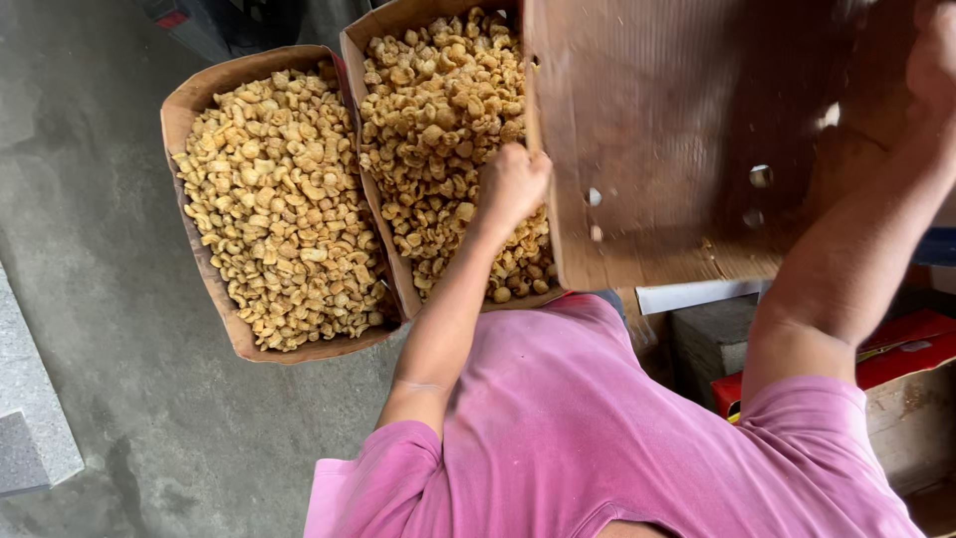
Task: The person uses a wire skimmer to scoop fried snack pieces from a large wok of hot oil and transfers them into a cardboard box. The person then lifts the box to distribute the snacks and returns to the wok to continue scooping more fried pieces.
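Observation:
I hold a large empty cardboard box (687, 130) up in front of me, its brown face with small round holes turned toward me. My left hand (513, 184) grips the box's left edge with closed fingers. At the top right corner of the view, my right hand (934, 60) holds the box's other side and is partly cut off. Below the raised box stand two open cardboard boxes, a left one (199, 95) and a right one (351, 45). Both are heaped with golden-brown puffed snack pieces (284, 199). The right one is partly hidden by the raised box.
Grey concrete floor (90, 249) spreads to the left, with a pale stone slab (30, 418) at the lower left. On the right are a red box (901, 349), a grey block (712, 339) and a worn brown carton (911, 428). Dark objects (229, 20) sit at the top.

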